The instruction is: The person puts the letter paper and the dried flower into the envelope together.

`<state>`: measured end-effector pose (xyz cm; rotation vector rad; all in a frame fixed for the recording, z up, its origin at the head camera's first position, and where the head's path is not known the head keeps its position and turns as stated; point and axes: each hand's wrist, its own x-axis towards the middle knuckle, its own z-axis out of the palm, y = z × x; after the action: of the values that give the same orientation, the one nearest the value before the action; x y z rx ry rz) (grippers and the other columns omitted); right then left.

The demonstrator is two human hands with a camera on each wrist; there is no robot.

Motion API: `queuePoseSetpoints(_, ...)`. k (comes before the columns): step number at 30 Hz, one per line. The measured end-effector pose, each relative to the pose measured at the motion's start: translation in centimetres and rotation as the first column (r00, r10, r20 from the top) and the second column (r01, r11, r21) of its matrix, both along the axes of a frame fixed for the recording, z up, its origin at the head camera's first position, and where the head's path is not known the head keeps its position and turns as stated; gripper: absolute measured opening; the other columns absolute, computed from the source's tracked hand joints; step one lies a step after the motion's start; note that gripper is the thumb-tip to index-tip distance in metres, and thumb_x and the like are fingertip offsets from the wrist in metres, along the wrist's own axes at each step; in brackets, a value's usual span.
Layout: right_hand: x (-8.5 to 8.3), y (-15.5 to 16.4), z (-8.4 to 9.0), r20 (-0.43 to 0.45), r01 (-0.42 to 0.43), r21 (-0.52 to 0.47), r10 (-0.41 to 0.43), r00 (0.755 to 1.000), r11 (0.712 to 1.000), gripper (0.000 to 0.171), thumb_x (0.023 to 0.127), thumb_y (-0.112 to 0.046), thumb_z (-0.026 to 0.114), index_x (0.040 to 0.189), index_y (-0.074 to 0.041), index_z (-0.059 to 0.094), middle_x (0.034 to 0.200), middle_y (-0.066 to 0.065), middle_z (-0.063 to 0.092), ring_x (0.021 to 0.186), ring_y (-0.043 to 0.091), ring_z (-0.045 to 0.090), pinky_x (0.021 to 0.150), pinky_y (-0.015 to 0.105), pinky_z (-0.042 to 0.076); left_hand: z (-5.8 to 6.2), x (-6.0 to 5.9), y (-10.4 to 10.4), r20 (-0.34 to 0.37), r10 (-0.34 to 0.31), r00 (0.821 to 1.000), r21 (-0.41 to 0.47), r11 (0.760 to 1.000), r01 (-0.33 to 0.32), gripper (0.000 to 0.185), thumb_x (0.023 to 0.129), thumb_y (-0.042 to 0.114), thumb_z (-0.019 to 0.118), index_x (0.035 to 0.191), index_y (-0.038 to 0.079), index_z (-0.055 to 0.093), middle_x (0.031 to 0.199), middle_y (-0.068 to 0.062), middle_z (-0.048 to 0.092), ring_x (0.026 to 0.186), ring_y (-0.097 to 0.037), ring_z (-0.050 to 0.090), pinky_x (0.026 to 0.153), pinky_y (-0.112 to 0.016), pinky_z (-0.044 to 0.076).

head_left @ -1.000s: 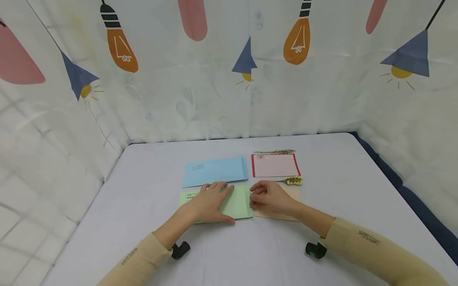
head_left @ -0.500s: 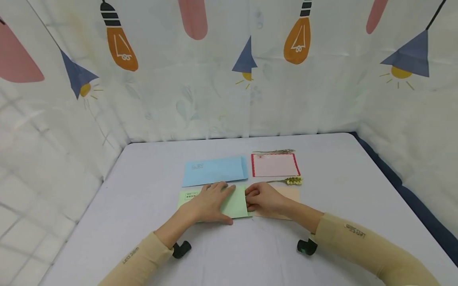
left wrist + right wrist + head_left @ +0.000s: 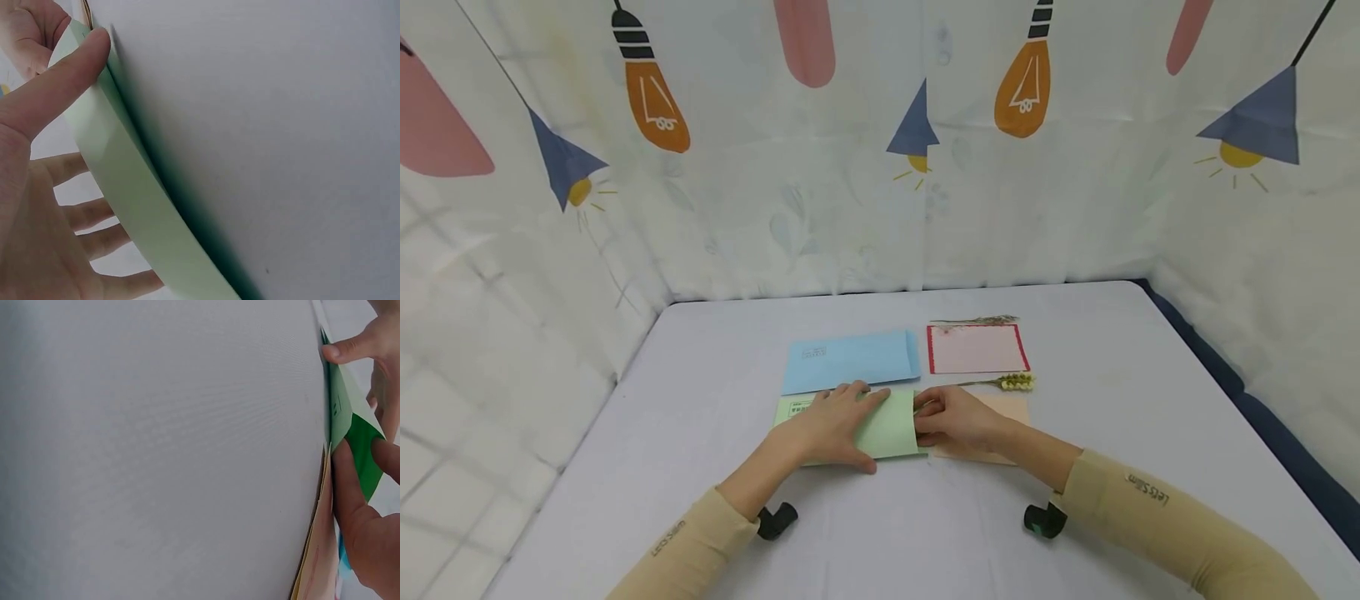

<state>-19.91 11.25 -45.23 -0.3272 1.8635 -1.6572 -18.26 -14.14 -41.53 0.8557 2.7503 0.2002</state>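
Your right grip (image 3: pixel 958 421) bends its fingers in at the right end of the green envelope (image 3: pixel 891 425), thumb and finger apart across its gaping mouth (image 3: pixel 364 450); whether they pinch the paper, you cannot tell from here. Your left grip (image 3: pixel 835 427) spreads wide over the envelope's face, thumb by its near edge, and appears to steady it. The envelope lies on the table (image 3: pixel 880 542) between your two wrists.

So the parting of the mouth looks done. Nothing shows going into it, and its depths are hidden, so you cannot say whether anything is inside.

Just right of the green envelope, partly under your right grip, lies peach paper (image 3: pixel 1011 407). Beyond the envelope to the right are a yellow flower sprig (image 3: pixel 1017 382), a red-bordered card (image 3: pixel 977 348) and, farthest, a dried sprig (image 3: pixel 992 320), all outside it. A blue envelope (image 3: pixel 853 360) sits just beyond it, untouched.
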Motion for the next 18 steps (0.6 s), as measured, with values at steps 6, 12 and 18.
queuePoseSetpoints(6,0.0,0.2,0.2,-0.036,-0.025,0.043,0.027,0.999,0.999,0.044,0.099,-0.008,0.068,0.136,0.01,0.052,0.11,0.016,0.068,0.101,0.03,0.072,0.087,0.04,0.058,-0.1,0.0,-0.4,0.01,-0.006,1.0,0.019,1.0,0.006,0.105,0.076,0.056,0.088,0.16,0.02,0.037,0.149,-0.009,0.045,0.135,-0.033,0.045,0.105,-0.057,0.04)
queuePoseSetpoints(12,0.2,1.0,0.4,-0.087,0.007,0.104,0.002,0.996,0.995,0.039,0.096,-0.012,0.073,0.13,0.001,0.059,0.108,0.014,0.068,0.098,0.027,0.07,0.085,0.038,0.059,-0.4,0.0,-0.4,0.024,-0.004,1.0,0.014,1.0,0.004,0.105,0.075,0.055,0.088,0.161,0.02,0.037,0.15,-0.01,0.044,0.136,-0.032,0.045,0.105,-0.059,0.04)
queuePoseSetpoints(18,0.0,3.0,1.2,-0.133,0.028,0.118,-0.012,0.991,0.993,0.037,0.096,-0.014,0.073,0.128,0.001,0.06,0.111,0.014,0.068,0.096,0.029,0.069,0.08,0.041,0.06,-0.4,-0.3,-0.3,0.009,-0.006,1.0,-0.01,1.0,0.006,0.106,0.075,0.058,0.087,0.161,0.022,0.037,0.151,-0.01,0.044,0.137,-0.032,0.043,0.107,-0.058,0.039)
